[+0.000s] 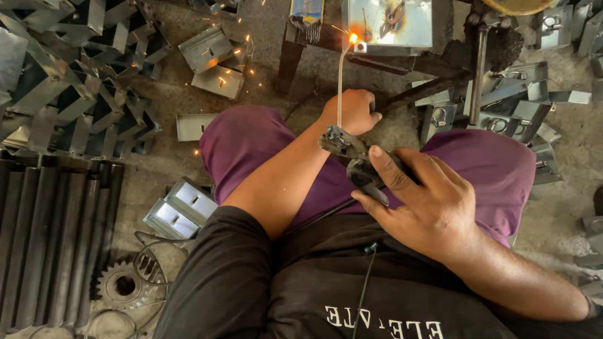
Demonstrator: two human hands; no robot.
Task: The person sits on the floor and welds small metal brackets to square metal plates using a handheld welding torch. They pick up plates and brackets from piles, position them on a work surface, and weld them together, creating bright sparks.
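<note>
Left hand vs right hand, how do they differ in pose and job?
The left hand is a closed fist, farther out, steadying the welding rod; the right hand is nearer the body, fingers spread around the black electrode holder. Left forearm crosses the purple lap; right comes from the side. Both are bare.

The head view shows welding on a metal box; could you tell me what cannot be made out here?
- Weld spot on the metal box: lost in glare.
- Electrode holder: partly covered by the right hand.
- Left hand: its grip is hidden, fist turned away.
- Box top: cut off by the frame edge.
</note>
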